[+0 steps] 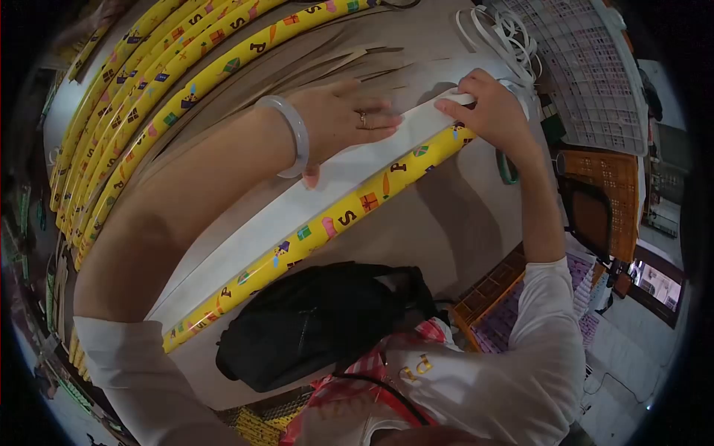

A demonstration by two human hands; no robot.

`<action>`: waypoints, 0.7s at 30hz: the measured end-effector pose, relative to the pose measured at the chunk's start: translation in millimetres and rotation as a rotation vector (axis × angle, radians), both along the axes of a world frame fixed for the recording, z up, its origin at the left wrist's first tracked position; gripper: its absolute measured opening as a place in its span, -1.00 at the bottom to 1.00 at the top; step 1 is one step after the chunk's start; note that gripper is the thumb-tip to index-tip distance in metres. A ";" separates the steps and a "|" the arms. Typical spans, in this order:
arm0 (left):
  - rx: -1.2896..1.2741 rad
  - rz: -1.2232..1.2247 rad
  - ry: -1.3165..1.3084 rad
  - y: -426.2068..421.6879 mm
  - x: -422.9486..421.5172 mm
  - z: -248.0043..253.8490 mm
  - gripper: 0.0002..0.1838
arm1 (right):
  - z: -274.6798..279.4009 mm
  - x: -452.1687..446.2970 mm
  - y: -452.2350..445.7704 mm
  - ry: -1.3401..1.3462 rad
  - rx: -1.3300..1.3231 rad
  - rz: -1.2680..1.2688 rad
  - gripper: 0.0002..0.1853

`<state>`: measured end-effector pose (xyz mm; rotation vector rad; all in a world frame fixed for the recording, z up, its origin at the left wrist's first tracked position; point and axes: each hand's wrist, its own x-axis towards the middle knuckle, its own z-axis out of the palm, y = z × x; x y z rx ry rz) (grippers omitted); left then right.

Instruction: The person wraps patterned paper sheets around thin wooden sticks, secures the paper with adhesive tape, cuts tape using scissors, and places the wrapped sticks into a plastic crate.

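A long yellow strip or tube (pixel 349 218), printed with letters, gifts and carrots, lies slantwise across the table in front of me. Along its far side runs a long white sheet (pixel 245 238). My left hand (pixel 346 119), with a ring and a pale bangle (pixel 294 134), lies on the white sheet with its fingers stretched out. At the upper right end, my right hand (pixel 491 111) has its thumb and fingers closed on the white sheet's edge, next to the yellow printed end. Its palm side is hidden.
Several similar yellow printed lengths (pixel 223 67) lie curved at the upper left. White strapping (pixel 509 41) is coiled at the top right. A black bag (pixel 320 320) rests close to my body. An orange woven basket (pixel 491 282) stands at the right.
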<state>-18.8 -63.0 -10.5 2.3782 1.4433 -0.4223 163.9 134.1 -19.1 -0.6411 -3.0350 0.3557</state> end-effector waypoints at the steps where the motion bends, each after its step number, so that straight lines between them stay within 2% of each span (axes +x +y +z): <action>1: 0.011 -0.002 -0.001 -0.4 0.0 -0.5 0.34 | 1.4 2.7 4.3 -0.006 -0.068 0.008 -0.60; 4: 0.024 0.006 -0.005 -1.2 1.2 0.6 0.32 | 9.0 7.4 12.9 -0.068 -0.148 -0.023 -0.60; 9: 0.040 -0.012 0.008 2.8 2.4 6.8 0.25 | 9.2 13.0 23.3 -0.016 -0.111 0.009 -0.67; 11: 0.040 0.019 -0.076 5.1 -0.3 2.3 0.00 | 8.7 13.2 27.1 -0.033 -0.112 0.002 -0.67; 12: 0.039 0.016 -0.073 7.3 -0.6 0.0 0.00 | 6.5 13.6 28.4 -0.007 -0.130 -0.015 -0.68; 14: 0.170 -0.004 -0.121 12.2 -0.3 -3.0 -0.26 | 4.4 14.6 28.3 0.024 -0.148 -0.034 -0.69; 15: 0.168 -0.008 -0.116 15.4 0.9 -4.0 -0.26 | 3.9 14.9 25.9 0.039 -0.134 -0.054 -0.66; 17: 0.140 0.037 -0.119 23.1 4.9 -6.6 -0.41 | 1.4 15.5 24.9 0.061 -0.123 -0.078 -0.63; 21: 0.163 0.082 -0.158 30.6 6.5 -14.5 -0.33 | -6.8 19.9 25.4 0.121 -0.105 -0.097 -0.63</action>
